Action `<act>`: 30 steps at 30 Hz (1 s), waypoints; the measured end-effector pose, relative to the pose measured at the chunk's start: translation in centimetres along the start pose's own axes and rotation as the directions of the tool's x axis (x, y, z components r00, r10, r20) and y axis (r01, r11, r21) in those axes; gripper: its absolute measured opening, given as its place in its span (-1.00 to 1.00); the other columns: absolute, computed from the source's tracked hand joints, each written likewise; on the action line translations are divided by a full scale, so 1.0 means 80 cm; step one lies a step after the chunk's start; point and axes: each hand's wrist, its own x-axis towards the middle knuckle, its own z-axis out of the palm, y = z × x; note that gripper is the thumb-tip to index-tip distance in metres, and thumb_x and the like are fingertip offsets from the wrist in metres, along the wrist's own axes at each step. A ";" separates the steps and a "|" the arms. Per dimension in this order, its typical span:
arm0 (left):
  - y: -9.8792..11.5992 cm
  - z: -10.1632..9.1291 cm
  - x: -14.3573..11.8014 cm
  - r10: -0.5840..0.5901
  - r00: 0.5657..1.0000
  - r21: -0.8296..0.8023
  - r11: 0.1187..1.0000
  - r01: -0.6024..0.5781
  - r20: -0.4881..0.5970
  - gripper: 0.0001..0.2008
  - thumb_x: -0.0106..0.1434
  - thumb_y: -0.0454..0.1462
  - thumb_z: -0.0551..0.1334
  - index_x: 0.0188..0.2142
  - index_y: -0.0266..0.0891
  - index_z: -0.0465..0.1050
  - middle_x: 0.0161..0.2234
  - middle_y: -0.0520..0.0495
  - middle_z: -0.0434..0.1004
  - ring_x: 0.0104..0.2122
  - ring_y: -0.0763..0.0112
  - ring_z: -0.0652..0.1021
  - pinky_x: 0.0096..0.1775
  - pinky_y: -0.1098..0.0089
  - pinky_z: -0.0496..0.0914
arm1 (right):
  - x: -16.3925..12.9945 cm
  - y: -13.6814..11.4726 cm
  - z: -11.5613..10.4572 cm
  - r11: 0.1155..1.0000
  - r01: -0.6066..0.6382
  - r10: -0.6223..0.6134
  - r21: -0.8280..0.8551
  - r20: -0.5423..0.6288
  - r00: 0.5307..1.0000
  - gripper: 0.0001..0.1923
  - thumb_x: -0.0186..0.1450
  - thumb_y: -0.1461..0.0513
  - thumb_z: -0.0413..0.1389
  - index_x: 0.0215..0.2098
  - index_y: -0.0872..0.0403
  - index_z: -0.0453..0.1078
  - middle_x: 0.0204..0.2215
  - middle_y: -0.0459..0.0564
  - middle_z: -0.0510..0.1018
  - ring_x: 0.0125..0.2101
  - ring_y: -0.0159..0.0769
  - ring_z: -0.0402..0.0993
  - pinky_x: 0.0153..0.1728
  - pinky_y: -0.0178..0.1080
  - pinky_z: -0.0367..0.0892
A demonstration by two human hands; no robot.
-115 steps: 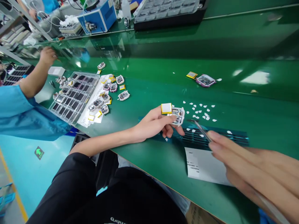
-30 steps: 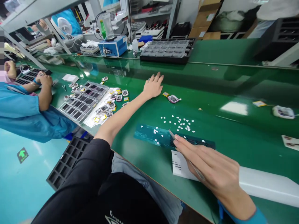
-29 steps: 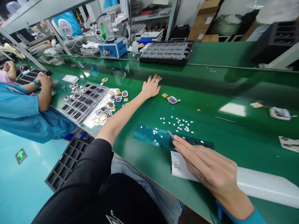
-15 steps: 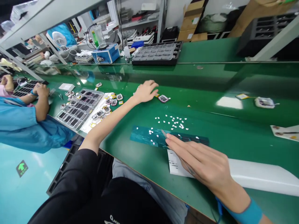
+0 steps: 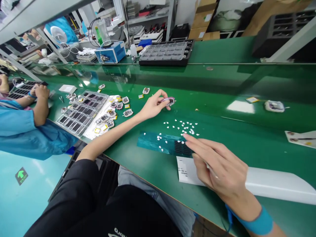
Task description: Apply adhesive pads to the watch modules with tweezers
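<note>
My left hand (image 5: 156, 106) pinches a small watch-like housing (image 5: 171, 101) with exposed electronics, raised slightly over the green bench. Tweezers (image 5: 212, 171) are in my right hand (image 5: 221, 166), mostly hidden by the fingers. The right fingertips hover at the edge of a scatter of small white drop-shaped stickers (image 5: 192, 131). Below these lies a teal film strip (image 5: 149, 141) with a few more stickers and black pieces (image 5: 182, 148) on it. A curled white sheet (image 5: 186, 171) runs beneath my right hand.
More housings (image 5: 128, 113) with yellow-edged batteries lie to the left, beside a clear compartment tray (image 5: 82, 113). One housing (image 5: 275, 106) sits at right. A co-worker's hands (image 5: 40, 90) are at far left. Behind stand a black tray (image 5: 164, 62) and a blue box (image 5: 111, 52).
My left hand has closed on the housing and lifted it off the bench, drawing slightly nearer. My right hand has shifted a little rightward, and the tweezers' tips no longer show clearly.
</note>
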 end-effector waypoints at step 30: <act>0.082 0.059 -0.155 -0.071 0.955 -0.774 0.569 0.277 0.289 -0.62 0.47 -0.25 0.13 0.19 -0.38 0.46 -0.27 -0.14 0.61 -0.32 0.36 0.72 -0.24 0.43 0.60 | -0.016 0.004 0.011 0.984 -0.087 0.116 -0.157 0.184 0.976 -0.34 0.42 0.30 0.24 0.43 -0.15 0.25 -0.18 -0.17 0.73 -0.35 -0.46 0.64 -0.53 -0.35 0.30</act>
